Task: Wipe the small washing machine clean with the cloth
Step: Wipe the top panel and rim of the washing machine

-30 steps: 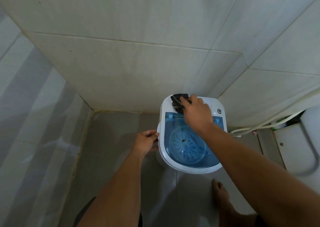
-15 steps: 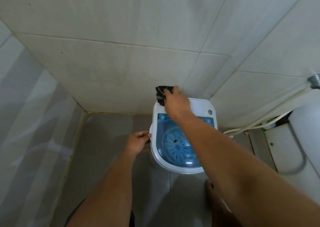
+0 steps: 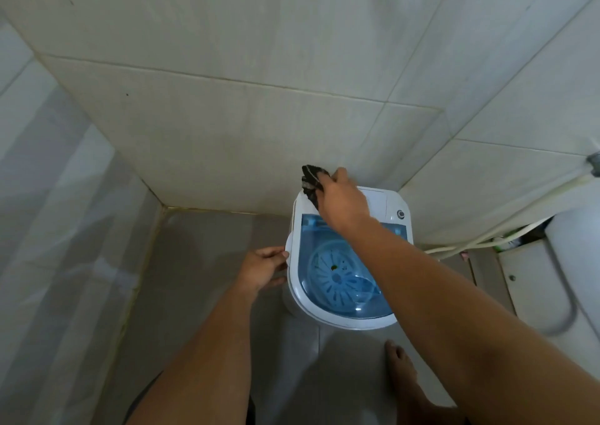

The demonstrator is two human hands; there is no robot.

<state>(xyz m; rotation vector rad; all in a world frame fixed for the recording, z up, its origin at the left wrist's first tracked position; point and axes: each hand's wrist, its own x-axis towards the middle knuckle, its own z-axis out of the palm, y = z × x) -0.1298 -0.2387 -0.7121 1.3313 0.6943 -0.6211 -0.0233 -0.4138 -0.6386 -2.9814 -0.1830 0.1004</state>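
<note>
A small white washing machine point(image 3: 394, 202) with a clear blue lid stands on the floor against the tiled wall. My right hand point(image 3: 344, 202) is shut on a dark cloth point(image 3: 311, 181) at the machine's back left corner, where the top meets the wall. My left hand point(image 3: 263, 267) grips the machine's left rim, thumb on top. Through the lid a blue ribbed pulsator shows in the tub.
Tiled walls close in behind and to the left. A pale hose point(image 3: 487, 239) runs along the right wall to a fitting point(image 3: 594, 161). A white fixture point(image 3: 565, 272) stands at the right. My bare foot point(image 3: 401, 369) is on the grey floor below the machine.
My right hand has carried the cloth from the control panel toward the back left corner, up against the wall. The left hand stays on the left rim.
</note>
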